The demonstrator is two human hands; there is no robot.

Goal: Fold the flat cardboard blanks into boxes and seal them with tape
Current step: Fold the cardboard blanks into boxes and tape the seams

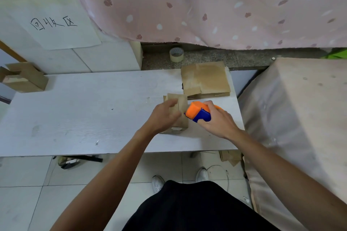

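A small brown cardboard box (181,104) stands on the white table (84,114), right of centre. My left hand (165,116) presses on its top and near side, holding it. My right hand (217,120) grips an orange and blue tape dispenser (197,113), whose orange head touches the box's right side. Behind the box lies a stack of flat cardboard blanks (205,79) at the table's far right. My left hand hides much of the box's front.
A folded box (23,78) sits at the table's far left edge. A tape roll (176,54) stands on the stone ledge behind. A pink curtain (206,5) hangs at the back; a covered block (300,118) stands to the right. White blocks with a paper sign (56,22) are at the left.
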